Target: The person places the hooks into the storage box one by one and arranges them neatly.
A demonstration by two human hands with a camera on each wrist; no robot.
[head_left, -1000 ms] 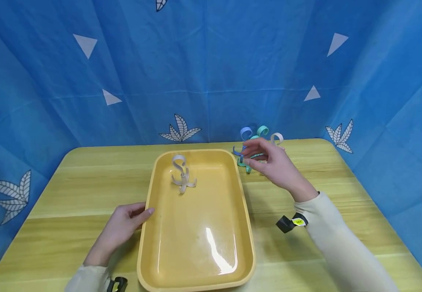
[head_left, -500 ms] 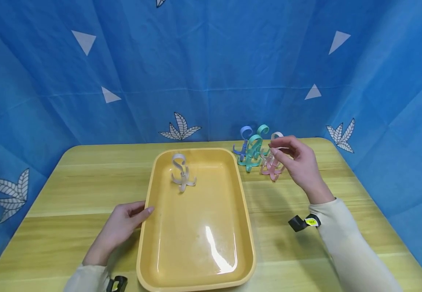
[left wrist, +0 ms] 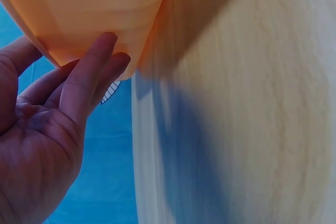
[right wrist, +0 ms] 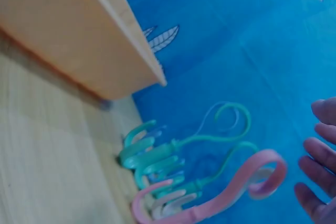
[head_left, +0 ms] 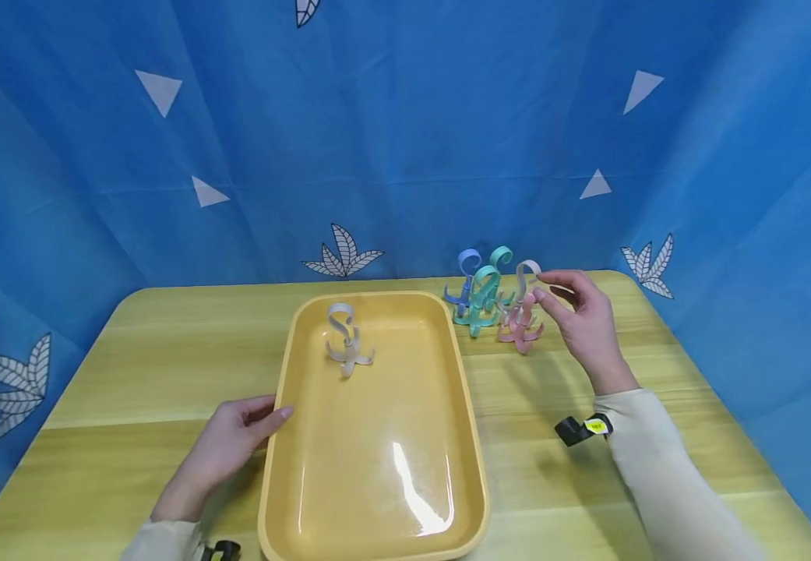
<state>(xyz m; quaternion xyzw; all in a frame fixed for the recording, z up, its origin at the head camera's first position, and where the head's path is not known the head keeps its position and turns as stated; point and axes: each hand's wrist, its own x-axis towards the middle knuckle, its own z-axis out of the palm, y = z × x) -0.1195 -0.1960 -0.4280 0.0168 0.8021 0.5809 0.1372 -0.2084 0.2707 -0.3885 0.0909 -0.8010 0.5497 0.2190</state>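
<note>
"Right hand point(head_left: 583, 321)?"
"Fingers loosely bent, gripping nothing, just beside the pink hook point(right wrist: 236, 184)."
"Left hand point(head_left: 225, 442)?"
"Pinching the yellow tray point(head_left: 370, 436) by its left rim."
"Room about?"
"Tight beyond the pink one: green hooks point(head_left: 477, 312) and a blue hook point(head_left: 466, 292) cluster near the table point(head_left: 167, 351)'s back edge. Bare wood separates tray and right forearm. A grey hook point(head_left: 350, 351) stands inside, far left."

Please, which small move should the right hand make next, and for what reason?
Probably the right hand should close its thumb and fingers on the top of the pink hook: they are beside it, but the right wrist view shows a gap. The left hand holds the tray.
</note>
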